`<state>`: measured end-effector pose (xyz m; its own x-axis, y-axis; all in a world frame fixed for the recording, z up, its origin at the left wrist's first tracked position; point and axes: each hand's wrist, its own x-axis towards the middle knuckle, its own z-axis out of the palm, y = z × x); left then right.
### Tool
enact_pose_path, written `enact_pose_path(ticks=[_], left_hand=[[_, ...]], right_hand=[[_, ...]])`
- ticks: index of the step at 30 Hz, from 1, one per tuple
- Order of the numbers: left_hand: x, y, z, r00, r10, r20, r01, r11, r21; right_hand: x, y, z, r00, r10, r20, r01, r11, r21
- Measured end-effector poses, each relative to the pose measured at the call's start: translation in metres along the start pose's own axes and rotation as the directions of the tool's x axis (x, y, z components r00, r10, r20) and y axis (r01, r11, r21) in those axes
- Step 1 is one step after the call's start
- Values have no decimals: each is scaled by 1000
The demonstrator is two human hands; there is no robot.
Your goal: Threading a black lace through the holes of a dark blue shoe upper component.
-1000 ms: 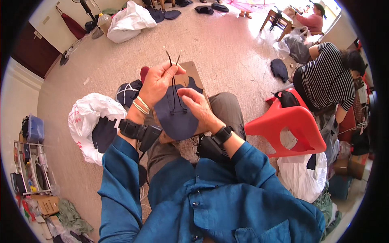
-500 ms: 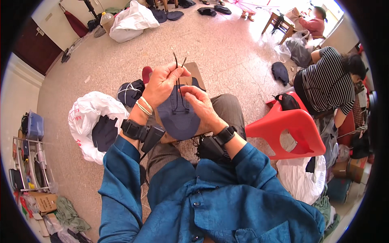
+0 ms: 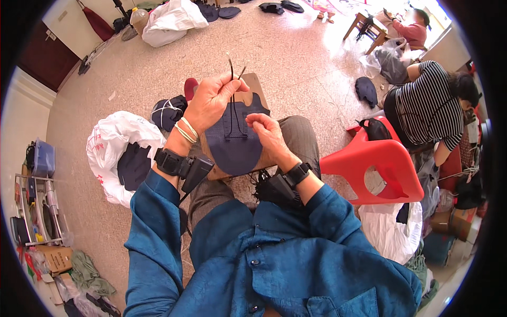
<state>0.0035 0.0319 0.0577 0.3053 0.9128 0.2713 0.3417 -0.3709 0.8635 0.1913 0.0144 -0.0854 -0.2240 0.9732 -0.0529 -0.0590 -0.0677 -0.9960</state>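
Observation:
My left hand pinches a doubled black cord, its two ends sticking up above the fingers. Below the hand the cord's strands run down to a dark navy fabric piece and meet it along a short straight line. This piece, rounded at the near end, lies flat on a wooden board by my knees. My right hand is just right of the cord, over the fabric's right edge. Its thumb and fingertips are drawn together; whatever they hold, if anything, is too small to make out.
A white bag of dark fabric pieces stands to the left, beside a tied dark bundle. At right are a red plastic stool and another white bag. A person in a striped top sits beyond the stool.
My right hand has moved off the cord, slightly to the right. My left hand keeps its pinch on the cord. The view has shifted slightly.

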Motion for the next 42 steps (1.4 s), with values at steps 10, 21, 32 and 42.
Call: enact_pose_path(ticks=[10,21,32,42], left_hand=[[-3,2,6,1000,18,13,-18,1000,-7],[-4,1,7,999,41,11,-41,998,-46],[-5,3,5,973,227,-41,-215,957,196],[-4,-1,9,985,158,-62,-154,986,61]], right_hand=[[-3,29,-5,999,40,23,-40,999,-16],[8,-44,15,962,-260,89,251,963,102],[21,-29,15,973,-177,147,211,943,-258],[25,-27,10,971,-181,156,188,982,-31]])
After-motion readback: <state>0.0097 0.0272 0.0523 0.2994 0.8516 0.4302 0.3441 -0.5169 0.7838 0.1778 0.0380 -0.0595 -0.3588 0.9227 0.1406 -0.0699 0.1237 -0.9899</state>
